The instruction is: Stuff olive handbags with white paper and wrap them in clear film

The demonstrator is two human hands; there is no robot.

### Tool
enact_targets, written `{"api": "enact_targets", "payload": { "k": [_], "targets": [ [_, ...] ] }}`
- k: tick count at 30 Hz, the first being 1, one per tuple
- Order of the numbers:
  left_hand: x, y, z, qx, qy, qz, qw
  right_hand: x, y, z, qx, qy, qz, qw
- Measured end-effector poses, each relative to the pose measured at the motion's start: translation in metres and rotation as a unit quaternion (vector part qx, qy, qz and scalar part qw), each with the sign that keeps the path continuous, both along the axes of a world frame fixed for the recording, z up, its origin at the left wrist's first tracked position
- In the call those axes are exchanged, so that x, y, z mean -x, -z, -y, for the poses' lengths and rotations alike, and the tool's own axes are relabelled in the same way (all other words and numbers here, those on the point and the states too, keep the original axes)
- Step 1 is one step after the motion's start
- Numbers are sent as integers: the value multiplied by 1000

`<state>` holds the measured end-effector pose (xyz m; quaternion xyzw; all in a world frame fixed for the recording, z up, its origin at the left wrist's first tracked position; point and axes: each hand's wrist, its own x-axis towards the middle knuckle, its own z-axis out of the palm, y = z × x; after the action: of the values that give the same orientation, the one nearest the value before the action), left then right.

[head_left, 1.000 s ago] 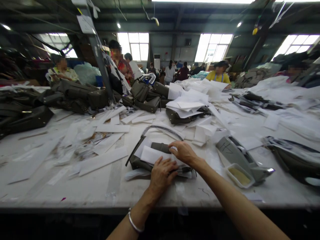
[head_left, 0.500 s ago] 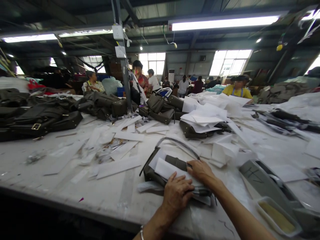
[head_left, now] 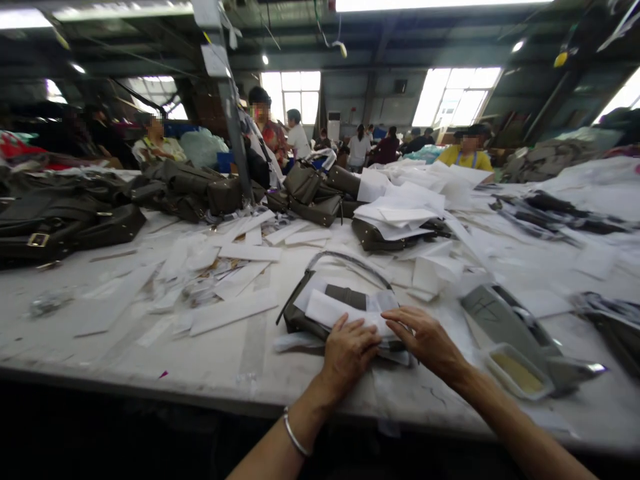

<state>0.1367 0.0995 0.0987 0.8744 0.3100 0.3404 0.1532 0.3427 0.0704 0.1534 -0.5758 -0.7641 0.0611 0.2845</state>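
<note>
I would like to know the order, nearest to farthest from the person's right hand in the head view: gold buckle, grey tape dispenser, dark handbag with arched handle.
1. Dark handbag with arched handle: immediately left of the right hand.
2. Grey tape dispenser: to the right.
3. Gold buckle: far left.

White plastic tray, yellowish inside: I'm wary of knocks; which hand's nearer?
Right: the right hand is left of the tray; the left hand is farther left, on a white rectangular sheet.
</note>
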Motion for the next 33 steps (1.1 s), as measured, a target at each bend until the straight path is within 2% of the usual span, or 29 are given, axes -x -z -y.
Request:
{"api": "enact_targets", "payload": {
  "k": [2,5,9,12,17,19,21,26,29,33],
  "targets": [
    [0,-3,0,-6,3,-3,1000,-5,-1,40,-2,-24,-37,999],
    [0,-5,-1,-10,7,-3,1000,-9,5,87,56,-51,-11,997],
    [0,-7,-1,-11,10,-11,1000,0,28,112,114,-67,57,990],
    [1,-10,0,-15,4,-13,1000,15,50,112,80,-75,102,989],
    [2,-5,3,-11,-3,-6,1000,24,81,103,-76,-106,133,983],
    [1,0,2,-18,-9,-8,1000,21,86,95,-134,-125,116,976],
    [-1,5,0,-28,-16,-6,999,20,85,86,-163,-132,77,975],
    [-2,9,-1,-44,-20,2,999,24,68,74,-153,-101,-89,979],
    [-2,11,-1,-65,-21,-12,998,25,64,75,-81,-71,-155,982],
    [-4,12,0,-92,-32,-15,995,22,68,79,-14,-56,-190,980]
  ]
}}
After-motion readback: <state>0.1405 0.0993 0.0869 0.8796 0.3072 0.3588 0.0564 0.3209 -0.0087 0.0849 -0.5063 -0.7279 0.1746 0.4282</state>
